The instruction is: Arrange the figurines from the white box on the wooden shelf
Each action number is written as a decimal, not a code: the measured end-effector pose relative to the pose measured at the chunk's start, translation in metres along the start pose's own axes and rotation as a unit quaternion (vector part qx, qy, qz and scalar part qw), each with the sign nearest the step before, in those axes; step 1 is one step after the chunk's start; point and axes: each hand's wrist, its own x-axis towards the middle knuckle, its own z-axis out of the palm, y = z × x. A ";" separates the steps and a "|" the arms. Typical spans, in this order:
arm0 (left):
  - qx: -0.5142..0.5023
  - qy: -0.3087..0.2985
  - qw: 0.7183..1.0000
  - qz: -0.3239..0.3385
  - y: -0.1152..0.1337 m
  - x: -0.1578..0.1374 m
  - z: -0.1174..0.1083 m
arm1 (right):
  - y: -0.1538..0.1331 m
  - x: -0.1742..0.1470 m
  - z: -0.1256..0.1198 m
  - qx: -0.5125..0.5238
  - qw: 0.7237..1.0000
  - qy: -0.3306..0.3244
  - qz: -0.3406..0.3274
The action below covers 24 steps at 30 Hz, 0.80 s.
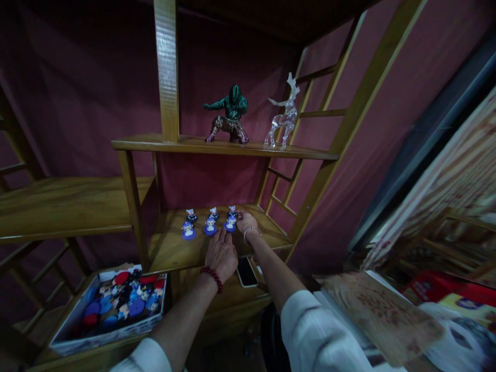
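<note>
Two rows of small figurines stand on the lower wooden shelf, three in each row. The front row has white figures with purple hoods on round purple bases: the left figurine [188, 231], the middle figurine [210, 226] and the right figurine [230, 223]. Behind them are dark-dressed figurines with pale heads, such as the back left figurine [190, 215]. My right hand [247, 223], wearing a silver bangle, has its fingers bent around the right side of the front right figurine. My left hand [221, 254], with a red bead bracelet, lies flat, fingertips beside the middle and right purple bases.
A box [108, 305] of jumbled figurines sits lower left. A phone [247, 272] lies on the ledge below my hands. On the upper shelf [186, 144] stand a green-and-purple crouching figure [231, 113] and a clear deer figure [284, 116]. Bags and cloth fill the right.
</note>
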 end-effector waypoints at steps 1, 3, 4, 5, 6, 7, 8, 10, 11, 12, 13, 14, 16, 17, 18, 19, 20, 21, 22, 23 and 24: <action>0.000 0.004 1.000 0.003 0.000 0.000 0.000 | 0.000 -0.001 0.000 -0.003 1.000 -0.001 -0.001; 0.001 0.013 1.000 0.008 -0.001 0.000 0.001 | 0.000 -0.003 -0.002 0.001 1.000 0.000 0.004; 0.002 0.017 1.000 0.010 -0.001 0.000 0.001 | 0.000 -0.005 -0.003 0.009 1.000 0.003 0.009; 0.002 0.019 1.000 0.010 -0.002 0.000 0.001 | 0.000 -0.007 -0.004 0.021 1.000 0.009 0.014; 0.002 0.020 1.000 0.010 -0.002 0.000 0.001 | 0.000 -0.009 -0.006 0.036 0.999 0.019 0.018; 0.002 0.020 1.000 0.011 -0.002 0.000 0.001 | 0.000 -0.011 -0.008 0.054 0.998 0.032 0.022; 0.000 0.020 1.000 0.013 -0.002 0.000 0.001 | 0.000 -0.014 -0.010 0.071 0.996 0.045 0.023; -0.004 0.020 1.000 0.015 -0.001 -0.001 0.000 | -0.001 -0.020 -0.016 0.096 0.992 0.075 0.021; -0.006 0.020 1.000 0.016 -0.001 -0.001 -0.001 | -0.003 -0.023 -0.019 0.103 0.990 0.090 0.017; -0.007 0.021 1.000 0.017 -0.001 -0.001 -0.001 | -0.004 -0.026 -0.022 0.108 0.989 0.103 0.011; -0.008 0.023 1.000 0.018 -0.001 -0.002 -0.001 | -0.006 -0.029 -0.025 0.112 0.987 0.115 0.002; -0.007 0.025 0.999 0.019 -0.001 -0.002 -0.002 | -0.009 -0.033 -0.028 0.117 0.985 0.126 -0.009; -0.006 0.026 0.999 0.024 -0.001 -0.003 -0.003 | -0.016 -0.038 -0.033 0.137 0.980 0.142 -0.036; -0.006 0.024 0.999 0.027 -0.002 -0.003 -0.004 | -0.020 -0.041 -0.036 0.148 0.977 0.142 -0.050; -0.007 0.022 0.999 0.030 -0.002 -0.003 -0.005 | -0.024 -0.044 -0.038 0.158 0.976 0.137 -0.063; -0.008 0.020 0.999 0.032 -0.002 -0.003 -0.006 | -0.029 -0.046 -0.040 0.162 0.976 0.125 -0.076; -0.010 0.019 0.999 0.034 -0.002 -0.003 -0.007 | -0.034 -0.048 -0.042 0.157 0.977 0.112 -0.088; -0.011 0.018 0.999 0.038 -0.002 -0.003 -0.008 | -0.039 -0.051 -0.045 0.141 0.980 0.100 -0.101; -0.010 0.015 0.999 0.043 -0.002 -0.003 -0.010 | -0.043 -0.052 -0.047 0.117 0.982 0.091 -0.117; -0.009 0.012 0.999 0.047 -0.002 -0.003 -0.011 | -0.047 -0.054 -0.049 0.084 0.983 0.084 -0.140; -0.007 0.008 0.999 0.052 -0.002 -0.003 -0.012 | -0.050 -0.056 -0.051 0.045 0.982 0.074 -0.169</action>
